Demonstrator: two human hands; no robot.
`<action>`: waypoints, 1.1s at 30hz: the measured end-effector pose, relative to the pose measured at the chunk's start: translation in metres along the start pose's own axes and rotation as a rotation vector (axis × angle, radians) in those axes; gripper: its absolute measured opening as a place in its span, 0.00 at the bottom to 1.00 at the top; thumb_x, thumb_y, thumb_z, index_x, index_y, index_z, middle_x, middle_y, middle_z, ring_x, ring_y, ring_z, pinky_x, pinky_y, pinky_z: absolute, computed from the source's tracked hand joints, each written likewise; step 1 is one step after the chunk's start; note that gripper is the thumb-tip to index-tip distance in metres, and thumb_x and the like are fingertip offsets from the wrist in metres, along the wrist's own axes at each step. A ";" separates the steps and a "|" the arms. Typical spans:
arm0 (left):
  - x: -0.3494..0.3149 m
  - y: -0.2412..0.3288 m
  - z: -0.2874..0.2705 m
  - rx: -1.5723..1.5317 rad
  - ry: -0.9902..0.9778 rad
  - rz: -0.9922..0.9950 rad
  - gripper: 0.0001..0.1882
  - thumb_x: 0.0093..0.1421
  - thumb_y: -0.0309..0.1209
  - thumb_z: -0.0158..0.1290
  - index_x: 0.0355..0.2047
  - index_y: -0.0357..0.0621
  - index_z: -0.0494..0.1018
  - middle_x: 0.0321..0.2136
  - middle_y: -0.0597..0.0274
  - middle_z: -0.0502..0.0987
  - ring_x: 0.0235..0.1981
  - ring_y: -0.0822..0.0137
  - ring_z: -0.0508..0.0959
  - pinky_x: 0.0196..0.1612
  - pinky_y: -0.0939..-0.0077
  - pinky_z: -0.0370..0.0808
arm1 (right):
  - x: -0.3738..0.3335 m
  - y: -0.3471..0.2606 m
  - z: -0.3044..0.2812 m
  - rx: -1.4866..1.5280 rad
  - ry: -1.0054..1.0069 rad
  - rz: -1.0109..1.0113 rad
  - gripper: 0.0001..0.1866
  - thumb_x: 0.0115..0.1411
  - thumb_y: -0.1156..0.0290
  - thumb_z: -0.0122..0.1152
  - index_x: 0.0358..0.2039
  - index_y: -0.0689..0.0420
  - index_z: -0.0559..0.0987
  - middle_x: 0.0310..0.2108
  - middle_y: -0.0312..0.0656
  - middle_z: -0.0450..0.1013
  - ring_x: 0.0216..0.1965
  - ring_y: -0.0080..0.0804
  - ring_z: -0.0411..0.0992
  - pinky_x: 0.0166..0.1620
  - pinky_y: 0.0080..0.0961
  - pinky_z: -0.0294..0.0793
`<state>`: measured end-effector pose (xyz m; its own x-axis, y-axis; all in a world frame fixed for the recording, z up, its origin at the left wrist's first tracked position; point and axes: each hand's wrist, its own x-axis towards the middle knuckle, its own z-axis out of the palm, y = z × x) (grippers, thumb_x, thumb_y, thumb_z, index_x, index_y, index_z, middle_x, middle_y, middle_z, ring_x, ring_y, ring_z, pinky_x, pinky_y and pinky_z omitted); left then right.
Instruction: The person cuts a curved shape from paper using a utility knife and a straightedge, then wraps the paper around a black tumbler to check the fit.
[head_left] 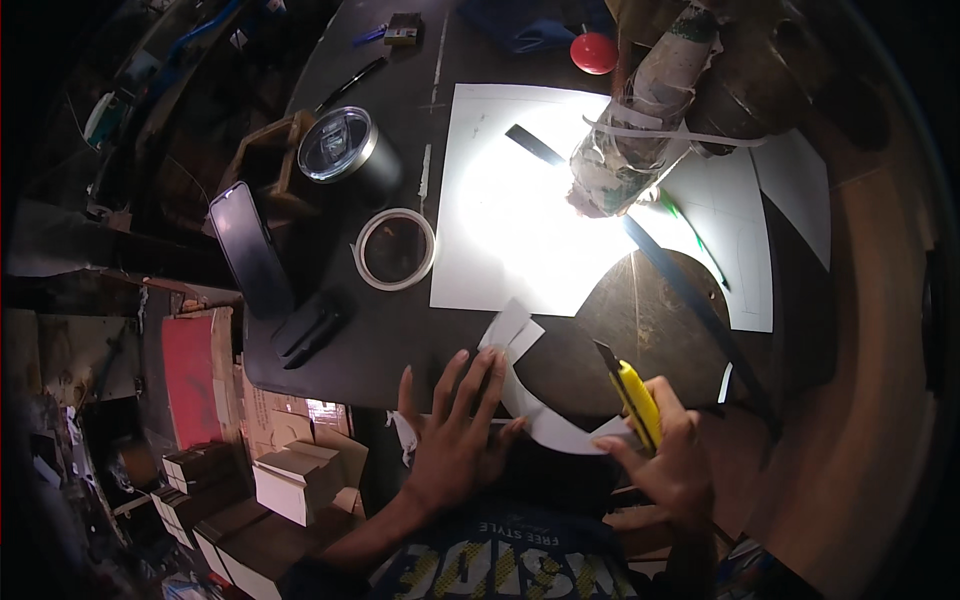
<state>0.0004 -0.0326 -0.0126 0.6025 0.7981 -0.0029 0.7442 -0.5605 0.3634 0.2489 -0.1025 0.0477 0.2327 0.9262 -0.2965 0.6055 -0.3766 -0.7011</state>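
My left hand (455,445) lies at the table's near edge, fingers spread and stretched out. Its fingertips touch a curved strip of white paper (555,428) that hangs partly over the edge. A yellow utility knife (637,402) is gripped in my right hand (678,465), its dark blade pointing up and left. The strip's right end reaches my right thumb; whether it is pinched there I cannot tell. Beyond both hands lies a large white paper sheet (465,250), brightly lit, with a curved cut-out in its near edge. A long dark straight bar (685,285) crosses it.
A wrapped lamp arm (640,130) hangs over the sheet, near a green pen (695,235). To the left are a tape roll (429,250), a lidded tumbler (375,170), a phone (245,240) and a black stapler-like object (305,330). Cardboard boxes (300,480) stand below left.
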 end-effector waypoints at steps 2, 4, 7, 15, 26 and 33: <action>-0.005 0.003 0.008 0.098 0.082 -0.045 0.37 0.69 0.48 0.56 0.72 0.44 0.64 0.70 0.58 0.64 0.73 0.59 0.61 0.73 0.31 0.34 | 0.015 -0.006 -0.006 -0.033 0.003 -0.050 0.27 0.53 0.67 0.82 0.45 0.59 0.73 0.32 0.48 0.77 0.37 0.44 0.83 0.42 0.35 0.81; 0.002 0.007 0.014 0.087 0.111 -0.077 0.36 0.69 0.47 0.56 0.72 0.43 0.65 0.68 0.57 0.65 0.72 0.59 0.62 0.73 0.32 0.35 | 0.027 -0.015 -0.002 -0.308 0.361 -0.163 0.19 0.63 0.70 0.72 0.48 0.63 0.73 0.40 0.58 0.75 0.42 0.57 0.82 0.42 0.44 0.81; 0.013 0.013 0.015 0.027 0.179 -0.121 0.34 0.67 0.43 0.58 0.70 0.42 0.67 0.64 0.57 0.68 0.70 0.57 0.64 0.73 0.35 0.35 | 0.024 -0.039 0.000 -0.204 0.292 -0.067 0.17 0.68 0.67 0.67 0.49 0.64 0.73 0.45 0.61 0.72 0.45 0.59 0.80 0.44 0.47 0.80; 0.023 0.008 0.015 -0.096 0.348 -0.171 0.31 0.64 0.42 0.63 0.64 0.45 0.72 0.58 0.63 0.73 0.64 0.62 0.68 0.71 0.39 0.41 | 0.017 -0.046 -0.002 -0.285 0.506 -0.223 0.11 0.71 0.69 0.60 0.47 0.63 0.73 0.46 0.61 0.76 0.41 0.52 0.83 0.39 0.46 0.82; 0.015 0.013 0.015 -0.042 0.238 -0.193 0.37 0.64 0.44 0.64 0.70 0.44 0.67 0.64 0.53 0.68 0.68 0.53 0.60 0.70 0.43 0.45 | 0.028 -0.038 0.038 -0.323 -0.085 -0.213 0.11 0.71 0.65 0.62 0.44 0.60 0.76 0.22 0.49 0.79 0.21 0.49 0.80 0.26 0.42 0.76; 0.017 0.011 0.014 -0.016 0.179 -0.161 0.32 0.67 0.45 0.60 0.67 0.45 0.71 0.73 0.63 0.65 0.73 0.60 0.61 0.71 0.44 0.40 | 0.031 -0.040 0.035 -0.394 -0.152 -0.209 0.12 0.71 0.62 0.61 0.46 0.58 0.77 0.23 0.48 0.80 0.21 0.47 0.81 0.27 0.42 0.79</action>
<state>0.0229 -0.0280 -0.0214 0.4150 0.9040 0.1028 0.8210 -0.4208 0.3859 0.2052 -0.0588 0.0442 -0.0214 0.9576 -0.2872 0.8772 -0.1199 -0.4650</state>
